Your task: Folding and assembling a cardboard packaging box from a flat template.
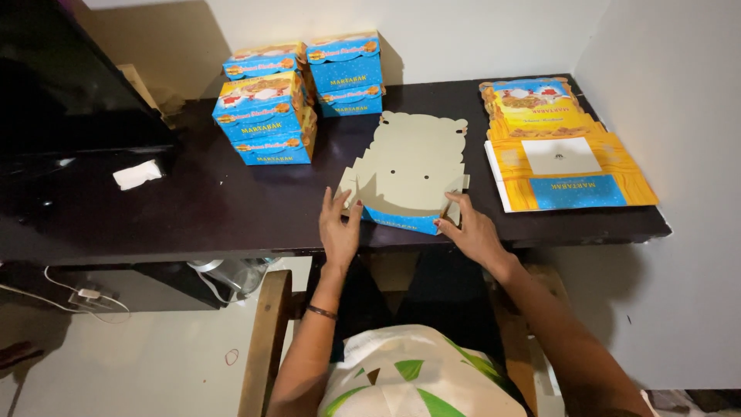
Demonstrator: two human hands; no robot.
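I am folding a flat box blank point(409, 174) that is lying plain side up at the front edge of the tabletop point(193, 208), near its middle. My left hand point(340, 228) is pinching the blank's near-left flap with thumb and fingers closing narrowly on it, and my right hand point(467, 228) is gripping the near-right flap the same way. The blue front wall is already rising between them. To do this well, I judge I should be lifting both side flaps evenly, keeping the creases straight and pressing the base flat so the tabs meet their slots.

Four finished blue boxes point(266, 116) with orange-yellow labels are sitting stacked in twos toward the back-left of the tabletop. A pile of unfolded yellow-and-blue blanks point(559, 158) is lying printed side up at the right edge. A small white crumpled paper point(137, 174) is resting near the left edge.
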